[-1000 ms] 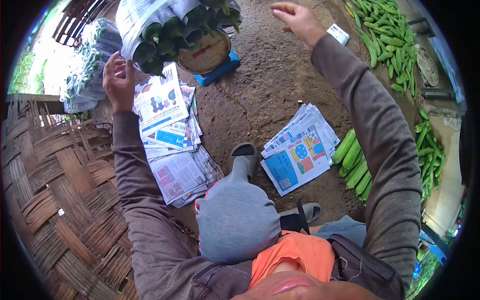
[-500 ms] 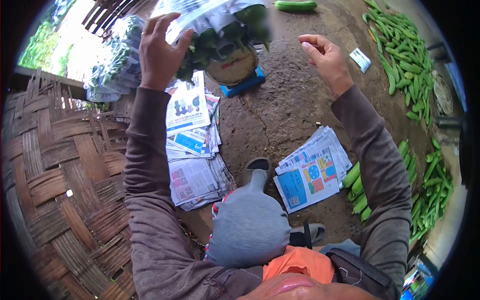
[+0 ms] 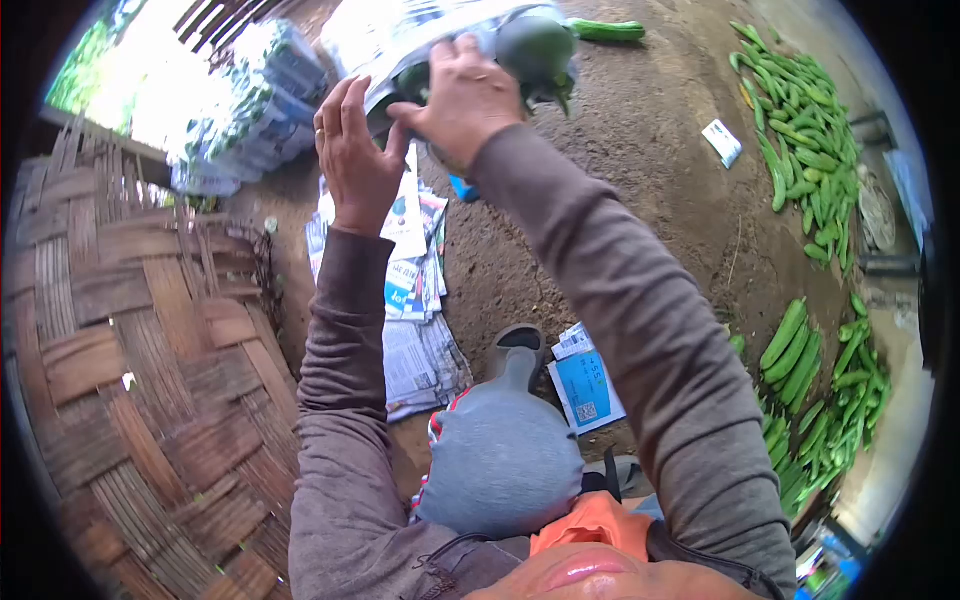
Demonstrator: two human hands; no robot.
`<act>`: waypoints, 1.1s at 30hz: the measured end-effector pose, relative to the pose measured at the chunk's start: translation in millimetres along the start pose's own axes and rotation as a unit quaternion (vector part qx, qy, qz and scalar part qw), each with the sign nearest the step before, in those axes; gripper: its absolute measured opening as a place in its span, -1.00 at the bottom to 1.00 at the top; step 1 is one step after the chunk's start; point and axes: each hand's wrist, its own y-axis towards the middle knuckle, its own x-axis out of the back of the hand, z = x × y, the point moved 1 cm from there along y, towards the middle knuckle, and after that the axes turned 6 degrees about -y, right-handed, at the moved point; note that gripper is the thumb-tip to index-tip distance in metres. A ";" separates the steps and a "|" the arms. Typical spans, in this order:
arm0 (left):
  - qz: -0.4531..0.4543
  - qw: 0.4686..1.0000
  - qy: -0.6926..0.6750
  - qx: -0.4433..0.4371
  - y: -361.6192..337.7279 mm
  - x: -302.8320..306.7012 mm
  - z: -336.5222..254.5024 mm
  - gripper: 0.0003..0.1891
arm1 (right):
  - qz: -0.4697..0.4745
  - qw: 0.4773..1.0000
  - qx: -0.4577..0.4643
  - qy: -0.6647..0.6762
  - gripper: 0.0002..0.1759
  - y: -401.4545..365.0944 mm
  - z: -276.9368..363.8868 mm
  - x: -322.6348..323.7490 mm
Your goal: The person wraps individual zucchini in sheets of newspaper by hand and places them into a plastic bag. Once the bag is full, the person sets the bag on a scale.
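Note:
A large bundle of dark green vegetables [image 3: 535, 48], wrapped in newspaper and clear plastic [image 3: 400, 25], fills the top middle of the head view. At the bundle's near left side is my left hand [image 3: 358, 150], thumb and fingers apart. My right hand [image 3: 470, 105] lies against the near side of the bundle, its fingers spread over the edge and its thumb close to my left hand. Beneath the bundle, a blue corner of a scale [image 3: 463, 188] shows; the rest is hidden.
Newspaper stacks lie at the left [image 3: 425, 360] and right [image 3: 588, 390] of my foot. Packed plastic bags [image 3: 250, 115] stand at the upper left beside a woven bamboo wall [image 3: 150, 370]. Green vegetables [image 3: 805, 150] are heaped at the right; one long one [image 3: 608, 31] lies near the top.
My right hand has moved left onto the bundle. My left hand has shifted slightly right and down. The bundle has moved a little, covering more of the scale.

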 end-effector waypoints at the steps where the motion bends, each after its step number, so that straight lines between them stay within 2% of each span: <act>1: 0.004 1.000 0.013 -0.005 3.4 -6.8 3.0 -0.44 | 0.040 0.999 -0.023 -0.001 -0.13 6.1 3.0 -1.2; 2: 0.030 0.999 0.015 -0.008 4.2 -9.1 6.2 -0.41 | 0.046 0.998 -0.039 0.013 -0.18 10.1 4.0 -2.4; 8: 0.027 0.999 -0.015 -0.014 7.0 -13.4 12.4 -0.44 | 0.012 0.997 -0.055 0.055 -0.32 3.4 0.9 2.6; 11: 0.026 1.000 -0.017 -0.003 5.5 -10.7 14.0 -0.41 | -0.049 0.992 -0.027 0.117 -0.36 -32.0 -10.0 19.4; 14: 0.010 1.000 -0.024 0.018 3.6 -3.4 4.6 -0.38 | -0.044 0.965 -0.057 0.250 -0.37 -90.3 -35.7 42.9; 15: -0.004 0.999 -0.037 0.022 -1.4 2.1 -1.0 -0.38 | 0.018 0.898 -0.116 0.425 -0.36 -115.8 -46.9 46.5; 16: -0.017 0.998 -0.051 0.025 -8.2 8.9 -7.5 -0.38 | 0.123 0.797 -0.210 0.554 -0.31 -142.2 -50.9 68.7; 18: -0.023 0.993 -0.102 0.058 -30.5 20.3 -19.8 -0.43 | 0.162 0.680 -0.294 0.652 -0.34 -200.0 -70.6 84.1; 19: 0.001 0.987 -0.128 0.094 -48.9 24.2 -26.4 -0.49 | 0.164 0.651 -0.313 0.672 -0.31 -228.0 -78.2 88.1; 20: 0.023 0.966 -0.204 0.159 -73.9 23.6 -33.5 -0.54 | 0.175 0.629 -0.325 0.684 -0.29 -254.4 -86.0 91.4; 21: 0.098 0.932 -0.253 0.240 -104.8 22.0 -37.4 -0.57 | 0.175 0.624 -0.336 0.684 -0.28 -279.5 -92.0 91.8; 22: 0.137 0.840 -0.388 0.355 -141.0 14.8 -41.8 -0.58 | 0.179 0.606 -0.356 0.688 -0.29 -300.2 -94.9 93.5; 23: 0.157 0.690 -0.520 0.479 -157.5 16.5 -65.1 -0.59 | 0.182 0.588 -0.375 0.693 -0.31 -317.0 -96.3 93.9; 24: 0.214 0.616 -0.556 0.516 -188.0 11.5 -68.6 -0.56 | 0.182 0.597 -0.388 0.678 -0.32 -330.6 -97.2 92.2; 25: 0.222 0.484 -0.658 0.531 -200.4 12.2 -88.8 -0.50 | 0.182 0.606 -0.401 0.662 -0.33 -343.0 -97.6 89.9; 26: 0.222 0.405 -0.706 0.537 -224.2 10.9 -95.3 -0.37 | 0.183 0.615 -0.412 0.647 -0.35 -352.2 -99.4 86.0; 29: 0.227 0.319 -0.754 0.527 -202.6 16.4 -140.4 -0.27 | 0.137 0.758 -0.330 0.546 -0.36 -363.6 -104.2 67.3; 30: 0.249 0.320 -0.746 0.528 -206.8 12.3 -136.2 -0.21 | 0.150 0.787 -0.311 0.512 -0.36 -363.9 -107.9 65.9; 33: 0.257 0.341 -0.717 0.551 -194.1 8.2 -142.7 -0.26 | 0.133 0.834 -0.248 0.475 -0.35 -367.3 -114.3 56.5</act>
